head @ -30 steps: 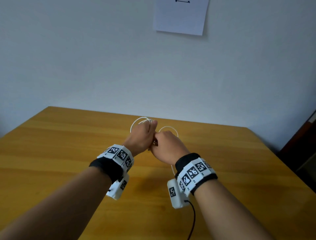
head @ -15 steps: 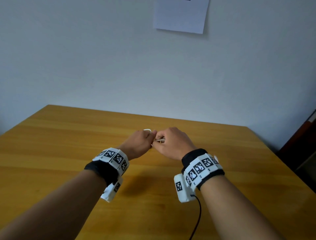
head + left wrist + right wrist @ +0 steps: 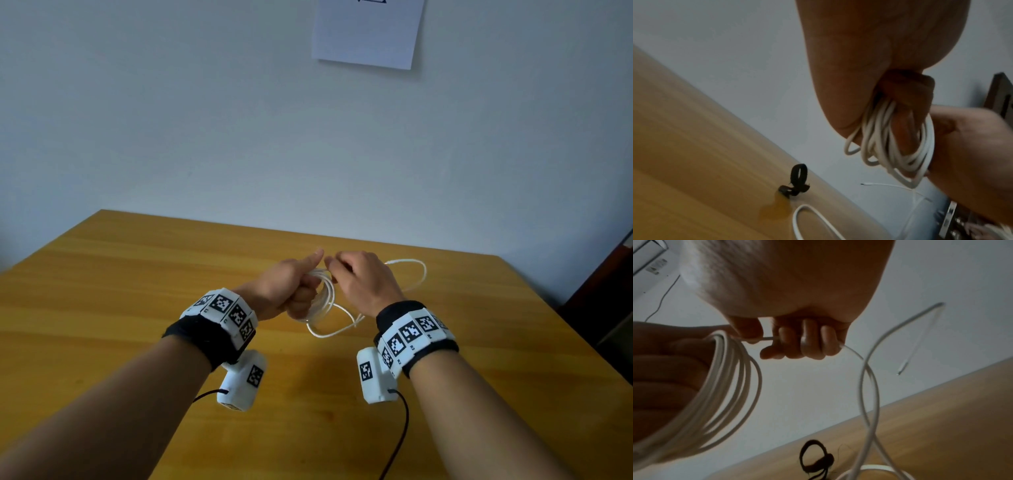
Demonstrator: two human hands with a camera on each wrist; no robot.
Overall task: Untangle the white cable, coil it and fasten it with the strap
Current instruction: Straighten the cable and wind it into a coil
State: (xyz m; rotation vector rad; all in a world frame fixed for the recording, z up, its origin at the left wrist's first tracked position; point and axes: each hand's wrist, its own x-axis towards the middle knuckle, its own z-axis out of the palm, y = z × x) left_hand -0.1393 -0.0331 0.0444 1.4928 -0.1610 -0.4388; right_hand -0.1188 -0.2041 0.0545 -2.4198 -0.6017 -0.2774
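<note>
My left hand grips a bundle of several loops of the white cable above the wooden table; the loops hang from its curled fingers. My right hand sits just right of it, fingers curled round a loose stretch of the same cable. The free end with its plug swings in the air beyond the right hand. A dark strap, curled into a loop, lies on the table near the far edge; the strap also shows under the right hand.
A white wall stands behind the table with a sheet of paper taped up. A dark piece of furniture stands past the table's right edge. A slack cable loop rests on the tabletop.
The hands were pressed together and low half a second ago. Now they have come slightly apart, the coil shows in the left hand and a loose loop swings out to the right.
</note>
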